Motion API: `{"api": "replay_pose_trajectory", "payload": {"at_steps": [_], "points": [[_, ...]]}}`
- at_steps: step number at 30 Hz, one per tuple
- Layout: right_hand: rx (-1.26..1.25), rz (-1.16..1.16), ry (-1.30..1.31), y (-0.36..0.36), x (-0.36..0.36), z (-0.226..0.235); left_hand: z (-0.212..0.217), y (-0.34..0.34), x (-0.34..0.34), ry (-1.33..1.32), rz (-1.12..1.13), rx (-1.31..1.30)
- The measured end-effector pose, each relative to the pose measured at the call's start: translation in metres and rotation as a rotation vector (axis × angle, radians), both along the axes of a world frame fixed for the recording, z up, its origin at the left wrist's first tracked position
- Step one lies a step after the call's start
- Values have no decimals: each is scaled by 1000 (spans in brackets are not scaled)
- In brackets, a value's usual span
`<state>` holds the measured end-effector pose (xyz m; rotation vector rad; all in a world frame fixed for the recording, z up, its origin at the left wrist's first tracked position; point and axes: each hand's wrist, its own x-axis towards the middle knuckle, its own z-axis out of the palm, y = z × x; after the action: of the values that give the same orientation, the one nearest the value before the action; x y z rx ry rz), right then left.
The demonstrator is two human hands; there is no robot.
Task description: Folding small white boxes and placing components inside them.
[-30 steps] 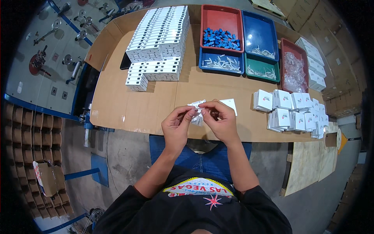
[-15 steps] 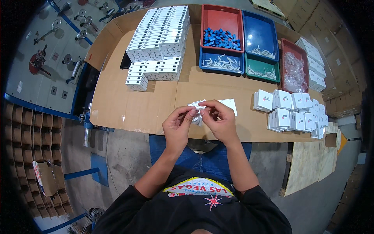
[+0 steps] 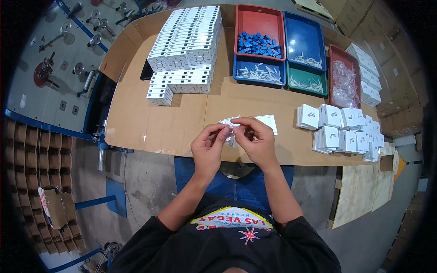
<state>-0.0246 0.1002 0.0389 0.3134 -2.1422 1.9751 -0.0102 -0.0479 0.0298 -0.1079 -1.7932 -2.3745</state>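
Note:
My left hand and my right hand meet over the near edge of the cardboard-covered table. Both pinch a small clear plastic bag with a small white part in it, held just above the table. What exactly is inside is too small to tell. A flat white card lies on the table just beyond my right hand.
Rows of white boxes are stacked at the far left. Red, blue and green trays hold small parts. A red tray of clear bags and a pile of small white boxes sit to the right.
My hands stay in the same spot; only the fingers shift slightly on the small bag.

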Motion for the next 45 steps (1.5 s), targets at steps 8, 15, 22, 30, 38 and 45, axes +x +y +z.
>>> {"api": "replay_pose_trajectory", "payload": {"at_steps": [8,15,22,30,38,45], "points": [[-66,13,-39,-2,1,-6,-3,2,0,-9,-10,-9],[-86,15,-53,-5,1,-7,-2,1,0,-17,-4,-12],[-82,16,-43,-4,2,-10,-4,1,1,7,0,-16],[-98,23,-57,-4,3,-6,-8,0,0,55,-8,-24],[-84,27,-70,-5,3,-5,-5,0,3,-7,-13,-6],[-101,26,-74,-5,3,-8,-6,-2,0,28,-27,-50]]}}
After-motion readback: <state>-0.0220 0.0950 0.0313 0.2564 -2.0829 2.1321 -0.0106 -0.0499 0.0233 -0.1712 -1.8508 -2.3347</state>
